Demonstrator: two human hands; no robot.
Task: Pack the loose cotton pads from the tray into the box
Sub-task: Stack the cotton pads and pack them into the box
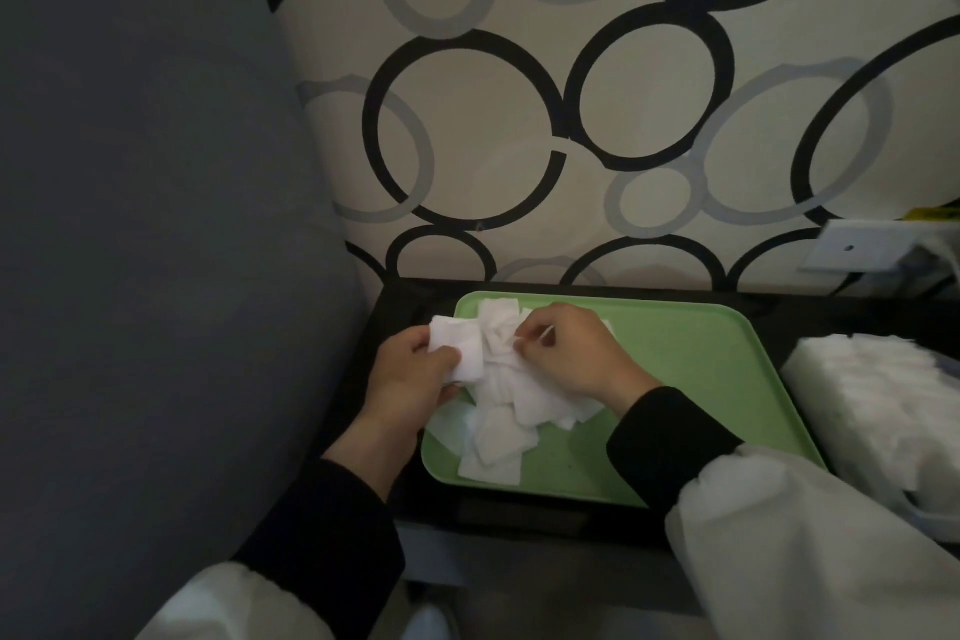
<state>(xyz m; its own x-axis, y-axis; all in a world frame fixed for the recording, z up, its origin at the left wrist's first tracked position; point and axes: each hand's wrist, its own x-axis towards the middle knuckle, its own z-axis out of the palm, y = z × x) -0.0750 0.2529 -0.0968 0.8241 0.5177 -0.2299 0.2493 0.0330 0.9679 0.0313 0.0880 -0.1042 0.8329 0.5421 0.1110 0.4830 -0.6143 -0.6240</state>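
Over the left half of the green tray (701, 379), both hands are down in the heap of loose cotton pads (509, 411), which lies spread from the far rim to the near-left corner. From my seat I read the left hand (415, 369) as the collector: its fingers and thumb are curled round a small bundle of pads (457, 340), held at the tray's left edge so that fresh ones can be laid against it. The right hand (576, 353) is the picker, its fingertips (535, 333) pinched narrow on the edge of a single pad at the top of the heap, right beside the bundle. I judge that gathering this way saves trips, since what I take to be the box (883, 411) sits well apart, to the right of the tray, with white pads showing in it.
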